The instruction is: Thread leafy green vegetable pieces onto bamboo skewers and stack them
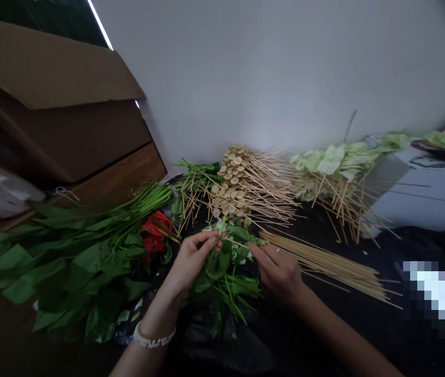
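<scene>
My left hand [193, 256], with a white beaded bracelet at the wrist, pinches a green leafy stem [223, 226] between thumb and fingers. A thin bamboo skewer [237, 242] runs from the stem to my right hand [279, 269], whose fingers are closed on it. Whether the skewer tip has pierced the stem, I cannot tell. Below both hands lies a small heap of leafy greens [230, 290] on black plastic. Just right of my right hand is a spread of bare bamboo skewers [332, 262], lying roughly parallel.
Skewered pale round slices [232, 175] are stacked against the wall, with skewered greens [196, 175] beside them. Skewered pale green leaves [336, 159] stand farther right. On the left lie a large leafy bunch [68, 256], a red plastic bag [154, 235] and a cardboard box [73, 136].
</scene>
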### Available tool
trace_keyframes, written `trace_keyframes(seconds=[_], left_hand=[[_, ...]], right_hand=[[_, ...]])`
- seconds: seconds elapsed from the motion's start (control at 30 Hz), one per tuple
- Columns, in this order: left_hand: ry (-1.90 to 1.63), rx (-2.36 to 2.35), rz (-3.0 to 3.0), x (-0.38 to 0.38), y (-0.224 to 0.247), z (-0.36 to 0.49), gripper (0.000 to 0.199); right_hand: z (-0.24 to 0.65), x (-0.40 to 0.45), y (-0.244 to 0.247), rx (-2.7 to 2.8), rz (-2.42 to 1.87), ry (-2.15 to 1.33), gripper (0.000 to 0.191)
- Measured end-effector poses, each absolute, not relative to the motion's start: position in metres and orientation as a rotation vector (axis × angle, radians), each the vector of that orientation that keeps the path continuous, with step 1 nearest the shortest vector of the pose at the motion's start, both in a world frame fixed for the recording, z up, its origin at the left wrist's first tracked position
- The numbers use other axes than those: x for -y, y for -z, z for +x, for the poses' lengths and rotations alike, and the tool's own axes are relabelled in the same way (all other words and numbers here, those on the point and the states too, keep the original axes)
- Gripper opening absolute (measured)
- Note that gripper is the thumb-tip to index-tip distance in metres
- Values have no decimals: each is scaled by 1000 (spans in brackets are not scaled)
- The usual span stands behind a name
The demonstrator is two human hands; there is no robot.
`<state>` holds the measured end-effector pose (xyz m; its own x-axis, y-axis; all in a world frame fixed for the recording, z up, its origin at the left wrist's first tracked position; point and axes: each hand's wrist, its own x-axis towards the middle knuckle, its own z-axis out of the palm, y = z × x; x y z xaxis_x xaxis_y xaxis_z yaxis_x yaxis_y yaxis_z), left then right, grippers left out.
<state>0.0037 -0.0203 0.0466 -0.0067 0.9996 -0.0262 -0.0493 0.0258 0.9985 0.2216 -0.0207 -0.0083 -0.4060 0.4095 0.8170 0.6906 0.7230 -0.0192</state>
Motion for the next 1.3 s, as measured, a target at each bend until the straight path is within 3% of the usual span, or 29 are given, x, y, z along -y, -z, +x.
trace_keyframes(seconds=[1.3], left_hand=[[-1105, -1147, 1076, 16, -45, 9, 28]], right_hand=[[213, 26, 16, 2055, -834, 267, 38]])
